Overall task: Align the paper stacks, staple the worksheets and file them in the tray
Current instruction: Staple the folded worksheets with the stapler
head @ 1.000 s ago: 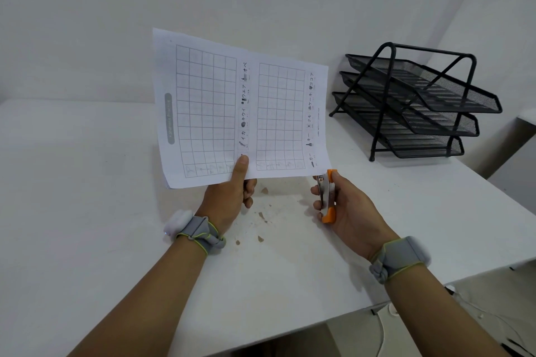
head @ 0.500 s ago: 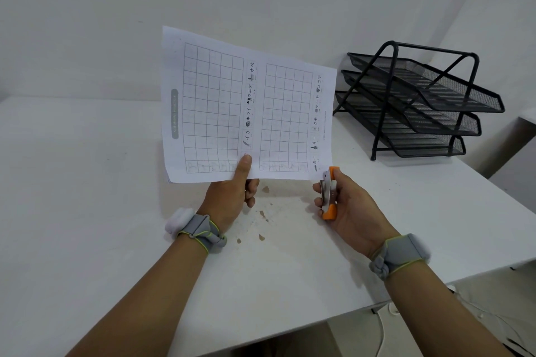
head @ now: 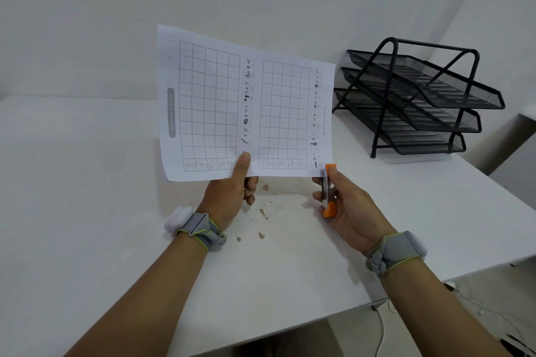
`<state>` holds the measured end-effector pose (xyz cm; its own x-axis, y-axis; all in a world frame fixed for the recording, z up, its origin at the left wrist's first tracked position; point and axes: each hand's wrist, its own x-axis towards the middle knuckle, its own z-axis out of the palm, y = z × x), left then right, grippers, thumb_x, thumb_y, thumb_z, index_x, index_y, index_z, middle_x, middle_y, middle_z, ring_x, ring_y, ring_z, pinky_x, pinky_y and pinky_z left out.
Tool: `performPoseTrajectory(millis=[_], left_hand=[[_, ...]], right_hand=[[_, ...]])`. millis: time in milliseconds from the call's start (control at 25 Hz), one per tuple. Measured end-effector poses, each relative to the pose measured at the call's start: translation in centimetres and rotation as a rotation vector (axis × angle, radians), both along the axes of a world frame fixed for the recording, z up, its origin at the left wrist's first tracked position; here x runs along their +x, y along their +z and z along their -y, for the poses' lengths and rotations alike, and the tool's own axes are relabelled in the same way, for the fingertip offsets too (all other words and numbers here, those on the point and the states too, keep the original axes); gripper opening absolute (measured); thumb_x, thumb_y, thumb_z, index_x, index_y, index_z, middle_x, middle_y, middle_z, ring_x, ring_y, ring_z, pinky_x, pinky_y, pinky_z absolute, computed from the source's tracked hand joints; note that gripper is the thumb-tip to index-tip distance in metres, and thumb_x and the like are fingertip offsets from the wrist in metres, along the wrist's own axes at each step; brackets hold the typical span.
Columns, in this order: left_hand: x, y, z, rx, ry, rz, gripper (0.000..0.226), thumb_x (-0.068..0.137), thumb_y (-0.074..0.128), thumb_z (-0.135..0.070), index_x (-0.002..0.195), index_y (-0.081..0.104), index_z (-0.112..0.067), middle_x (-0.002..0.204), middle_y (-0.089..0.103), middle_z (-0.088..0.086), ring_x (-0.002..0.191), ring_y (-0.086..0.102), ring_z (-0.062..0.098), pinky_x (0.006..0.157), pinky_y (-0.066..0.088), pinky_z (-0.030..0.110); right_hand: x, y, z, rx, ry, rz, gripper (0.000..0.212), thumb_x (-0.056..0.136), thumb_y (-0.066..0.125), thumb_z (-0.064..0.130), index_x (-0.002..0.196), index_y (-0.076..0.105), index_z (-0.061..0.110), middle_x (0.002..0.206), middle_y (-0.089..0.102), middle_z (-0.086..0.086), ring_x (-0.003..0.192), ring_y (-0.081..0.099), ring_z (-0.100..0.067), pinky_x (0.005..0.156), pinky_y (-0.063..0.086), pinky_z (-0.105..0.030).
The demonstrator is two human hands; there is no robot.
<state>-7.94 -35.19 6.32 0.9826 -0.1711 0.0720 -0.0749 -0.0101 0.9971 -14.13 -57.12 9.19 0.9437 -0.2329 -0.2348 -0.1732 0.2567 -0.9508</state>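
1. Counted: 2 hands, 1 stapler (head: 329,190), 1 set of worksheets (head: 246,104), 1 tray rack (head: 417,95) w/ 3 mesh tiers, 2 grey wristbands (1 per wrist).
2. Worksheets are held upright above the desk (head: 87,182), approx. centre of view; the no. of sheets can't be told, though a layered edge is seen at the bottom left corner.
3. Left hand (head: 232,194) is closed on the worksheets at the middle of the bottom edge: thumb is laid flat on the printed front, fingers are curled behind.
4. Right hand (head: 348,209) is wrapped round the orange and silver stapler, which is held upright; its top end is met by the bottom right corner of the worksheets. Whether the corner is inside the mouth can't be told.
5. Edges: the front edge of the desk is seen running diagonally below the forearms; the right edge is seen just past the rack. The back edge is met by the wall.
6. Open room: a wide bare stretch of desk is seen left of the hands; a narrower strip is left btwn the right hand and the rack.
7. Small brown chips/marks (head: 262,211) are scattered on the desk under and btwn the hands.
8. Rack is stood at the back right of the desk, well apart from the hands, tiers stepped. No paper is made out in any tier.
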Motion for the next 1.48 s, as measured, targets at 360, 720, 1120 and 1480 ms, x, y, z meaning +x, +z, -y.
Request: performPoseTrajectory(millis=[360, 720, 1120, 1480], left_hand=[[-0.3, 0.5, 0.1, -0.049, -0.009, -0.008, 0.060, 0.095, 0.039, -0.060, 0.047, 0.051, -0.025, 0.052, 0.047, -0.004, 0.049, 0.049, 0.017, 0.054, 0.046, 0.019], [-0.4, 0.7, 0.3, -0.111, -0.032, -0.002, 0.057, 0.097, 0.040, -0.055, 0.050, 0.061, -0.030, 0.052, 0.046, -0.006, 0.049, 0.045, 0.015, 0.052, 0.046, 0.020], [0.1, 0.0, 0.2, -0.094, -0.031, 0.007, 0.056, 0.091, 0.044, -0.065, 0.052, 0.055, -0.026, 0.054, 0.048, -0.004, 0.048, 0.048, 0.015, 0.057, 0.046, 0.030], [-0.1, 0.5, 0.0, -0.127, -0.017, 0.005, 0.055, 0.098, 0.042, -0.053, 0.051, 0.057, -0.028, 0.052, 0.045, -0.004, 0.051, 0.044, 0.017, 0.050, 0.046, 0.022]], right_hand=[[-0.1, -0.2, -0.4, -0.010, -0.024, 0.041, 0.038, 0.097, 0.055, 0.045, 0.120, 0.067, 0.017, 0.097, 0.069, 0.008, 0.070, 0.065, -0.006, 0.068, 0.046, -0.027], [0.4, -0.3, -0.8, -0.021, -0.076, 0.069, 0.021, 0.097, 0.057, 0.042, 0.098, 0.069, 0.025, 0.087, 0.070, 0.010, 0.078, 0.066, -0.007, 0.075, 0.048, -0.027], [0.9, 0.0, -1.4, 0.023, -0.128, 0.042, 0.020, 0.097, 0.060, 0.035, 0.092, 0.069, 0.018, 0.080, 0.066, 0.002, 0.072, 0.053, -0.011, 0.077, 0.047, -0.025], [0.8, 0.7, 0.7, 0.070, 0.076, -0.056, 0.035, 0.098, 0.054, 0.043, 0.109, 0.069, 0.013, 0.087, 0.068, -0.001, 0.072, 0.056, -0.016, 0.076, 0.042, -0.031]])
